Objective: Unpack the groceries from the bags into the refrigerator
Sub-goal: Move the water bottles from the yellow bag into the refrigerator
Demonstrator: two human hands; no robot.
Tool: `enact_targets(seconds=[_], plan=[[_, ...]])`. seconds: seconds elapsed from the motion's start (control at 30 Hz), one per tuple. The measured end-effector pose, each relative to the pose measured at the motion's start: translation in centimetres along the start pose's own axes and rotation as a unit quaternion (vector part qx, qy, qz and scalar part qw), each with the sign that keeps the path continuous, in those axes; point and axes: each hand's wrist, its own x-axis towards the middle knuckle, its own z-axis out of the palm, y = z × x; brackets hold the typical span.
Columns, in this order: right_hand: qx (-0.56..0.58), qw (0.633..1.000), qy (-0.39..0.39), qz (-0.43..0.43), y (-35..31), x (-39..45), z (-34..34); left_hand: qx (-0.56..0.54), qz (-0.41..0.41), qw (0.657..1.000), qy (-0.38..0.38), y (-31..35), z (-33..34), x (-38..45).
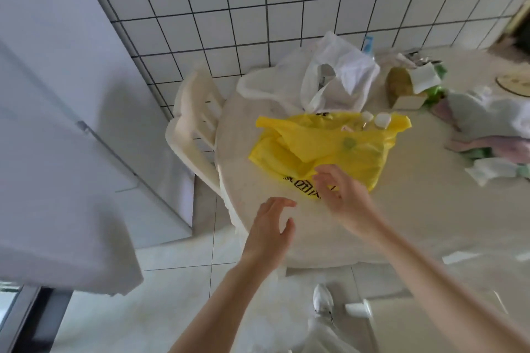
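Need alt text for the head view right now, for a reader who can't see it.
Both bare hands, left hand and right hand, reach open toward a yellow plastic bag on a round table. A white plastic bag lies behind; the refrigerator stands left.

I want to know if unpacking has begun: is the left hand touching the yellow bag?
Apart. The head view shows bare table between the left hand and the yellow bag; only the right hand overlaps the bag.

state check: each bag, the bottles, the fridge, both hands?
yellow bag: lying on table, mouth open
bottles: capped, sticking out of yellow bag
white bag: crumpled, standing open
fridge: closed
left hand: open, empty
right hand: open, at yellow bag's edge
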Motion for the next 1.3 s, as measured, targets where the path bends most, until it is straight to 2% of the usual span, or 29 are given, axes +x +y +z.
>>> enact_targets(seconds=[0.17,0.27,0.33,0.4,0.47,0.57,0.67,0.8,0.9,1.0,1.1,1.2,1.3], plan=[[-0.12,0.991,0.007,-0.055,3.9,6.4,-6.7,0.052,0.053,0.997,0.037,3.5,2.7,9.6],[-0.207,0.972,0.03,-0.105,6.0,10.0,-9.5,0.086,0.091,0.989,0.084,5.7,3.2,14.4],[-0.253,0.959,0.013,-0.123,7.4,12.1,-10.5,0.137,0.132,0.978,0.09,6.2,3.6,17.0],[-0.277,0.955,-0.026,-0.107,8.4,13.7,-11.0,0.217,0.151,0.964,0.041,6.0,4.1,18.9],[-0.291,0.95,-0.06,-0.096,9.1,14.8,-11.0,0.293,0.119,0.948,-0.044,5.5,4.4,20.1],[-0.29,0.944,-0.065,-0.143,9.8,15.5,-10.8,0.369,0.108,0.917,-0.11,5.2,4.4,20.8],[-0.251,0.948,-0.078,-0.18,9.7,15.5,-10.8,0.319,0.121,0.934,-0.108,5.9,3.4,20.7],[-0.179,0.968,-0.114,-0.137,8.9,14.4,-11.3,0.206,0.17,0.962,-0.054,6.3,2.0,19.5],[-0.229,0.954,-0.143,-0.127,9.3,13.6,-11.3,0.171,0.198,0.964,-0.05,6.1,1.7,19.1],[-0.323,0.925,-0.107,-0.166,10.1,13.3,-11.4,0.168,0.208,0.961,-0.064,5.6,1.7,18.7],[-0.283,0.934,-0.069,-0.207,11.2,12.6,-12.0,0.177,0.211,0.956,-0.099,4.8,1.9,18.0],[-0.236,0.939,-0.065,-0.243,12.7,10.9,-12.0,0.192,0.209,0.95,-0.129,3.1,2.9,17.2],[-0.267,0.927,-0.05,-0.259,14.7,10.0,-11.4,0.239,0.171,0.946,-0.135,0.5,4.0,16.5]])
